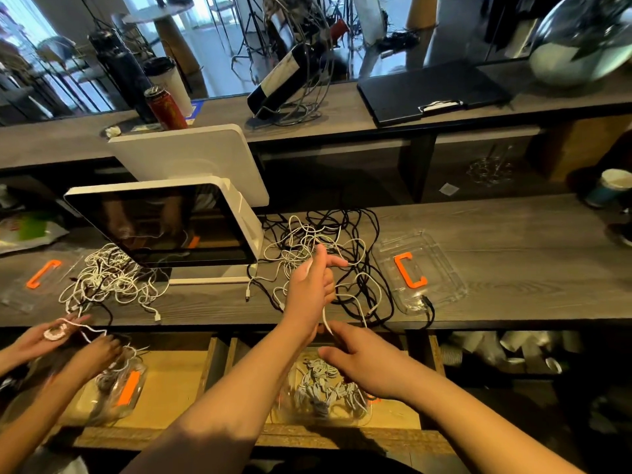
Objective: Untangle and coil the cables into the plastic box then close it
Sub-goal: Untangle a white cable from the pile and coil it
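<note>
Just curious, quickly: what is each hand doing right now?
Left hand: grips a white cable.
Right hand: pinches the same cable.

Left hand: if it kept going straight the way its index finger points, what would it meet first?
Probably the black cable loops just beyond the left hand, then the clear lid; depth is unclear.

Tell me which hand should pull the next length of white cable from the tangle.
Left, probably. The left hand is already raised beside the cable tangle, holding the white cable; the right hand sits lower, over the plastic box.
</note>
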Action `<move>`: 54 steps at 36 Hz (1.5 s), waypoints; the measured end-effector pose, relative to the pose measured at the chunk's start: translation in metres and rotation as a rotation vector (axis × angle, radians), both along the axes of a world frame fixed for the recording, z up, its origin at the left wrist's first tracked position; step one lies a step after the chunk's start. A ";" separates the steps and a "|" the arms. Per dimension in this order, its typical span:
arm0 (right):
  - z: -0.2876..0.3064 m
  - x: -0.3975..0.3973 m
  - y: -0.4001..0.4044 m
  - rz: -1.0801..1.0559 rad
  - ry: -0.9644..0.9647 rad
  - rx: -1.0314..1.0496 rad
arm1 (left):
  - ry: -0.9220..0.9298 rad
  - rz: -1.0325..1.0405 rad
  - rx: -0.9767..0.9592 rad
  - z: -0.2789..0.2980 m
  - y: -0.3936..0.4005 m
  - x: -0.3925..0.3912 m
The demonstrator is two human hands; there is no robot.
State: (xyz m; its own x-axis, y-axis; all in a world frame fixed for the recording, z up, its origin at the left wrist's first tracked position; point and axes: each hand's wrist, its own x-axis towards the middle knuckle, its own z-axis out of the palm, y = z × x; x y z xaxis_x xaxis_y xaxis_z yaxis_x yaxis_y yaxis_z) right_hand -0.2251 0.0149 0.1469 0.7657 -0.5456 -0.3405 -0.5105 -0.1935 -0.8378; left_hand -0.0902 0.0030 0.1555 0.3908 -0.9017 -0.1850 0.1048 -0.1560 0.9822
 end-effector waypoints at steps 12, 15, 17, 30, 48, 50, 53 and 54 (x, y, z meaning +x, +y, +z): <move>0.011 -0.001 -0.008 -0.076 -0.084 -0.206 | -0.168 -0.258 0.140 -0.012 -0.002 0.000; 0.015 -0.005 -0.015 -0.131 -0.143 -0.282 | -0.109 -0.423 0.248 0.001 -0.001 0.001; 0.018 -0.007 -0.022 -0.183 -0.183 -0.319 | -0.137 -0.505 0.339 0.004 0.002 0.004; 0.026 -0.024 -0.055 -0.368 -0.263 -0.362 | 0.100 -0.942 0.452 0.014 0.020 0.018; 0.004 -0.016 -0.042 -0.443 -0.339 -0.068 | 0.265 -0.398 0.125 0.014 0.014 0.018; 0.003 -0.011 -0.038 -0.448 -0.338 -0.031 | 0.301 -0.349 0.112 0.015 0.014 0.015; 0.001 -0.006 -0.032 -0.499 -0.388 0.021 | 0.437 -0.313 0.091 0.016 0.014 0.010; 0.000 -0.004 -0.031 -0.519 -0.404 0.031 | 0.498 -0.300 0.077 0.015 0.014 0.010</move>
